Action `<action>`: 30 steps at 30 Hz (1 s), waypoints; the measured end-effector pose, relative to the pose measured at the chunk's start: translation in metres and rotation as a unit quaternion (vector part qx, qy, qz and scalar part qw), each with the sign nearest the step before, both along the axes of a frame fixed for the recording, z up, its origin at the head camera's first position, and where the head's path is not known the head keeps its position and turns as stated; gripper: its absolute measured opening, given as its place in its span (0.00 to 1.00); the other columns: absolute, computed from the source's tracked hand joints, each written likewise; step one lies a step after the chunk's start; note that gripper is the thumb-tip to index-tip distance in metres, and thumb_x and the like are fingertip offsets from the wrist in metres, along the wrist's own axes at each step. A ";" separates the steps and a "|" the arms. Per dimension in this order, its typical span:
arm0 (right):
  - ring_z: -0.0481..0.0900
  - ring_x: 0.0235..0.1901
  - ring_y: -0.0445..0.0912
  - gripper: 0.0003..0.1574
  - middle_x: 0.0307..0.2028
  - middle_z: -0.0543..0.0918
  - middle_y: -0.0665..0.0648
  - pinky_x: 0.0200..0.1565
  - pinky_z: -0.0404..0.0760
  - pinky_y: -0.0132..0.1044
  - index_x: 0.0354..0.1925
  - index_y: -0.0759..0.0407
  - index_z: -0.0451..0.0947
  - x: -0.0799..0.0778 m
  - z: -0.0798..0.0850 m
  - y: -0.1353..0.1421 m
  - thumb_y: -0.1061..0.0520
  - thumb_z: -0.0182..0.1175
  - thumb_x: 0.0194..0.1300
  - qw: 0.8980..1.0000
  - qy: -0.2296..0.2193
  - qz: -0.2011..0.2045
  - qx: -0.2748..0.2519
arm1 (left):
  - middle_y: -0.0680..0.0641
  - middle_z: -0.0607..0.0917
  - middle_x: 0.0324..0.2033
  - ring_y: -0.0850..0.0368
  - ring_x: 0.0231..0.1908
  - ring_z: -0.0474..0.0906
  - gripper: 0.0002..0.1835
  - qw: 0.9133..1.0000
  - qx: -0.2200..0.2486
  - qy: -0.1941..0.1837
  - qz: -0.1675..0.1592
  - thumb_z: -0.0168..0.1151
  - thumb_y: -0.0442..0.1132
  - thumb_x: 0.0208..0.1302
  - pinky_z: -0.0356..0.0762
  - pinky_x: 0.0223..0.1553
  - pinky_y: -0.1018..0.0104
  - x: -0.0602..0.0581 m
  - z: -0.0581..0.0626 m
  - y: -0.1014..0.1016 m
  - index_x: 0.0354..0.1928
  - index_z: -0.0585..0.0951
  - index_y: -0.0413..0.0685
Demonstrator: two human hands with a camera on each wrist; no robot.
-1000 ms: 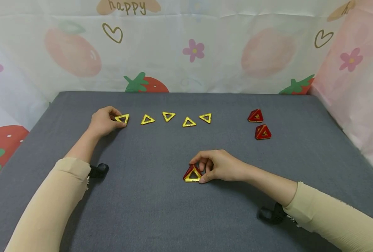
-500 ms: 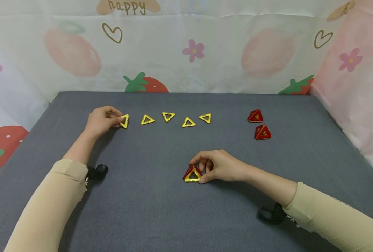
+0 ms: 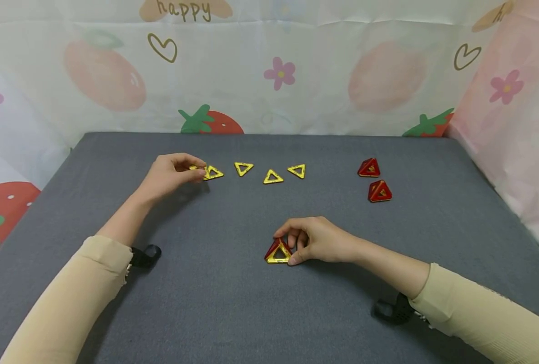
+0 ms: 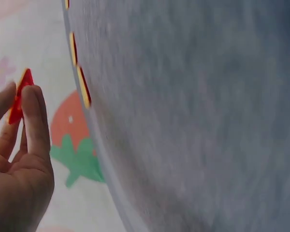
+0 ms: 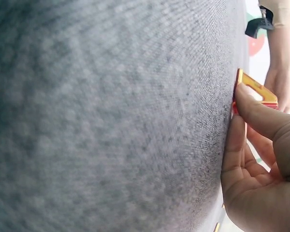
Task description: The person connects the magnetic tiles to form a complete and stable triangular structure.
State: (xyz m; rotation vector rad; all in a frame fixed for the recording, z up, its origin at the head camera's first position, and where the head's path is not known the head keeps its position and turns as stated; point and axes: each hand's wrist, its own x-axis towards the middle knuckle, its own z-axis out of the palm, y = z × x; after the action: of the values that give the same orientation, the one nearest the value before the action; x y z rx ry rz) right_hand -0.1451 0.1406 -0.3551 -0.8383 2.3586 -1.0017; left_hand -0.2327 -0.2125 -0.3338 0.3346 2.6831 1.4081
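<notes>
In the head view my left hand (image 3: 169,174) pinches a triangular magnetic tile (image 3: 194,167) between thumb and fingertips. That tile shows red in the left wrist view, where my hand holds it up on edge. It overlaps a yellow triangular tile (image 3: 219,174) at the left end of a row. My right hand (image 3: 326,240) grips a small red and yellow pyramid of magnetic tiles (image 3: 271,251) at the middle of the table. Its yellow open-centred face points toward me, with the thumb (image 5: 253,106) at its side in the right wrist view.
More yellow triangular tiles lie rightward in the row: one pointing toward me (image 3: 243,164), one pointing away (image 3: 273,181) and one turned sideways (image 3: 297,167). Two red pyramids (image 3: 368,167) stand at the back right. A printed cloth (image 3: 314,101) hangs behind the grey tabletop (image 3: 205,303).
My left hand has lifted its tile and carried it rightward, turning it, to the row's leftmost tile. The right hand and its pyramid have stayed in place.
</notes>
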 end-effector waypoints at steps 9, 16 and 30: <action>0.77 0.28 0.39 0.29 0.35 0.79 0.50 0.31 0.76 0.28 0.55 0.47 0.80 0.000 0.000 0.001 0.55 0.74 0.54 1.000 -0.004 -0.001 -0.002 | 0.43 0.88 0.42 0.51 0.40 0.86 0.13 0.995 0.008 -0.006 -0.102 0.68 0.42 0.64 0.84 0.45 0.59 0.021 0.000 0.044 0.49 0.85 0.49; 0.77 0.28 0.39 0.29 0.35 0.79 0.51 0.32 0.77 0.28 0.55 0.48 0.80 -0.001 0.001 -0.001 0.54 0.74 0.55 1.000 0.003 0.004 0.000 | 0.38 0.87 0.32 0.54 0.29 0.83 0.07 0.985 0.029 0.001 -0.172 0.64 0.41 0.67 0.83 0.35 0.57 0.045 0.003 0.077 0.43 0.86 0.50; 0.79 0.27 0.38 0.21 0.32 0.79 0.50 0.30 0.76 0.29 0.43 0.50 0.78 -0.003 -0.001 -0.001 0.54 0.76 0.52 1.000 -0.007 -0.004 0.003 | 0.53 0.86 0.40 0.56 0.32 0.81 0.08 0.967 -0.005 0.057 -0.249 0.63 0.38 0.67 0.81 0.34 0.69 0.083 0.002 0.113 0.44 0.88 0.56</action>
State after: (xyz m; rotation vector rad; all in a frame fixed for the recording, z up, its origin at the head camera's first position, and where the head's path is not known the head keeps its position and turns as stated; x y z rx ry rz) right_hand -0.1482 0.1392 -0.3559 -0.8183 2.3536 -1.0012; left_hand -0.1493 -0.0997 -0.3313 1.0324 2.4316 1.2453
